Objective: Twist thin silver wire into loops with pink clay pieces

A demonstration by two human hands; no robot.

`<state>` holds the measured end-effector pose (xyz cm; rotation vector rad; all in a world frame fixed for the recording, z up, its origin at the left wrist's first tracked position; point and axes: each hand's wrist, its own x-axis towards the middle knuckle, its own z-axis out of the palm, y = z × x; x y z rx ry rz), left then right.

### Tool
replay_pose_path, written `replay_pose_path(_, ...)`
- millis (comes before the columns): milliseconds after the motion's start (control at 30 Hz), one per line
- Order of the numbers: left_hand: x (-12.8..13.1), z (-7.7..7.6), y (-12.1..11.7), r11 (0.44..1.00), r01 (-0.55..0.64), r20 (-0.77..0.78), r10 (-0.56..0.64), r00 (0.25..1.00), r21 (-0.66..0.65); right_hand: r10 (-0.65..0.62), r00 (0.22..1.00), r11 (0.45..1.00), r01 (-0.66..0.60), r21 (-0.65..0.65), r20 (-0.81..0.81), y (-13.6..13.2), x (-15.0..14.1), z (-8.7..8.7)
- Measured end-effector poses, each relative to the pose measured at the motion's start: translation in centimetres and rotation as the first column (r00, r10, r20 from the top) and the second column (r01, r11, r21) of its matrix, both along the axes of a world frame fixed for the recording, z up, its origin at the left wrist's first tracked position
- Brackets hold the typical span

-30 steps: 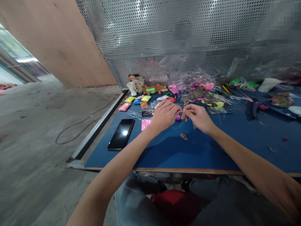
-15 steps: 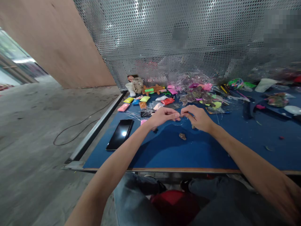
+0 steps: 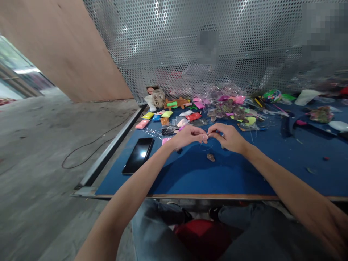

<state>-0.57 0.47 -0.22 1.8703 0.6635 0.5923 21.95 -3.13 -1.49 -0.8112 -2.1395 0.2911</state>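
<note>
Above the blue table [image 3: 187, 177], my left hand [image 3: 189, 137] and my right hand [image 3: 227, 137] meet fingertip to fingertip, both closed in a pinch. They hold a thin pale wire [image 3: 207, 149], whose fine curve hangs just below the fingers. Its exact grip points are hidden by the fingertips. A small brown lump [image 3: 211, 157] of clay-like material lies on the table under the hands. Part of another small lump [image 3: 223, 146] shows beneath my right hand. Left of my left hand is a pink packet [image 3: 165, 140], partly covered by it.
A black phone [image 3: 138, 156] lies at the left. Behind the hands are coloured packets [image 3: 166, 114], straight wires [image 3: 152, 131], an orange figure [image 3: 178, 103] and clear plastic bags [image 3: 225, 90]. A perforated metal panel [image 3: 174, 43] rises at the back. Dark tools [image 3: 312, 130] lie right.
My left hand has turned and lowered slightly, showing its thumb, and its fingertips have come against those of my right hand. The wire's hanging curve has shifted. The view has moved slightly.
</note>
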Motion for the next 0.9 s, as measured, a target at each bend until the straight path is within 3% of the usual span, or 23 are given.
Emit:
replay_pose_path(267,-0.05,-0.10,-0.02,0.994,0.022,0.023,-0.024,0.999,0.106,-0.012,1.000,0.995,0.010,-0.097,-0.025,-0.22,-0.21,-0.09)
replay_pose_path(500,-0.01,-0.26,-0.21,0.995,-0.018,0.072,0.012,0.997,0.094,-0.019,1.000,1.000,0.019,-0.004,0.024,-0.65,-0.45,0.02)
replay_pose_path(900,0.09,-0.85,0.10,0.995,0.001,0.086,-0.009,0.996,0.102,-0.001,1.000,1.000,0.001,-0.004,0.030,-0.82,-0.51,-0.04)
